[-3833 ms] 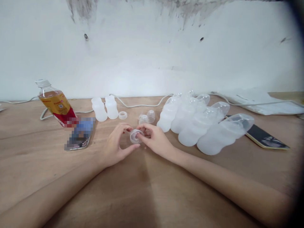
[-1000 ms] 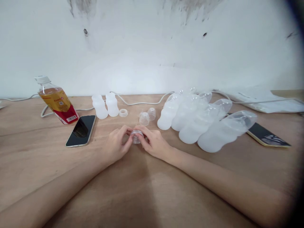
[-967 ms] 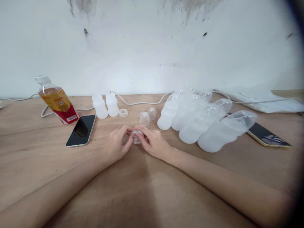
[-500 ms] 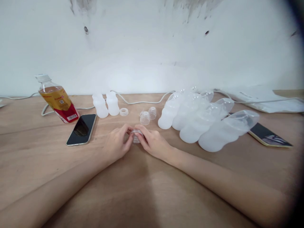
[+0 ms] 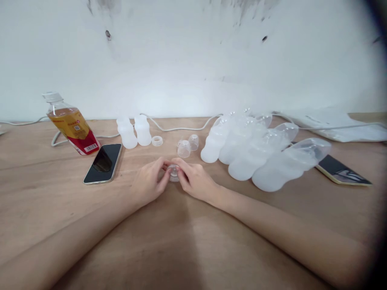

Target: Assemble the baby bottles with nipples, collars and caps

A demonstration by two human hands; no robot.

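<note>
Just left of the middle of the table, my left hand [image 5: 150, 180] and my right hand [image 5: 195, 179] meet at a small clear plastic bottle ring [image 5: 173, 174]. The thumb and fingers of each hand pinch it from either side, low at the tabletop. Something clear and rounded shows inside the ring, perhaps a bottle nipple, but my fingers hide part of it. Beyond my hands are several small clear domed pieces [image 5: 184, 149]. A loose translucent ring [image 5: 157, 141] lies beside two white wavy bottles without caps [image 5: 143, 131].
Several frosted bottles with clear domed caps [image 5: 269, 175] are grouped at the right. A phone [image 5: 102, 164] and a drink bottle [image 5: 74, 129] are at the left. Another phone [image 5: 341, 171] and a white plastic bag [image 5: 335, 127] are far right. A cable [image 5: 181, 129] runs along the wall.
The clear ring, tilted up between my fingers before, now sits lower and flatter, showing more of its inside. Both hands stay in nearly the same place.
</note>
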